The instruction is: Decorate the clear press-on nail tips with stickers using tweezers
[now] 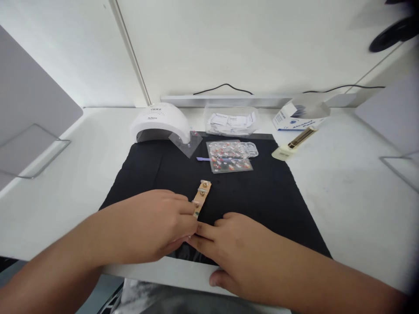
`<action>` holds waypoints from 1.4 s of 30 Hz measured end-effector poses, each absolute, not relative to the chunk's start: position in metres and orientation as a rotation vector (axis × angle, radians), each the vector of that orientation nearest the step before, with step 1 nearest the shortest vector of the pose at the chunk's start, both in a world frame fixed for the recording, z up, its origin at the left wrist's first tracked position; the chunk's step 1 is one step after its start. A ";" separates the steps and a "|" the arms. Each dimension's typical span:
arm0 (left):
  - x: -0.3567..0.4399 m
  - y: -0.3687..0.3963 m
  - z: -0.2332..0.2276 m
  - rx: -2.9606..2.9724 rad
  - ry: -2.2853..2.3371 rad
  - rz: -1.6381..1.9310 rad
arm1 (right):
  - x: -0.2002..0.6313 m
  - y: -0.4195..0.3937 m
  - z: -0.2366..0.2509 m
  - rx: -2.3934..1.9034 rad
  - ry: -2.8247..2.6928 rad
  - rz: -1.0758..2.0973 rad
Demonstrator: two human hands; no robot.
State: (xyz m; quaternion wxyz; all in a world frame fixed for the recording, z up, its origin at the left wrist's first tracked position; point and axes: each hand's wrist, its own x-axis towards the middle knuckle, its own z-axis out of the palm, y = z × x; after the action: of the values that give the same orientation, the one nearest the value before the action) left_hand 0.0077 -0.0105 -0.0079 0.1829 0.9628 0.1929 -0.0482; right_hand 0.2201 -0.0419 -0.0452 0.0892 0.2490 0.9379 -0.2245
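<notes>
On the black mat, a narrow tan strip [202, 195] lies lengthwise, carrying several small metal-looking knobs with clear and pale nail tips on them. My left hand [160, 224] is closed over the near end of this strip; its fingertips are bent down and hide what they pinch. My right hand [235, 246] reaches in from the right, two fingers stretched out against the fingertips of my left hand. Its thumb stands apart near the table's front edge. Between the fingertips something small may lie, but I cannot make it out.
Beyond the hands, a patterned sticker sheet [225, 157] lies over a purple stick [203, 159] and a clear case [251, 149]. A white nail lamp [160, 120], a clear sachet [188, 144], a tub of packets [231, 124], an alcohol pad box [301, 115] and a gold-capped bottle [282, 152] stand around the mat [275, 196].
</notes>
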 end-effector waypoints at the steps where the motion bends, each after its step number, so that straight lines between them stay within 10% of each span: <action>1: 0.009 -0.011 -0.008 2.735 0.527 -0.154 | 0.220 -0.042 -0.045 0.743 2.798 -0.683; 42: -0.018 0.017 -0.009 2.566 0.958 -0.135 | 0.242 -0.032 -0.033 0.642 2.912 -0.685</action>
State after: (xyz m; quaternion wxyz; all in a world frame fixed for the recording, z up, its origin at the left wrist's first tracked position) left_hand -0.0175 0.0172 -0.0087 0.1983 0.9172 0.3423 -0.0483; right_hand 0.2418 -0.0321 -0.0330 0.0410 0.2098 0.9509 -0.2237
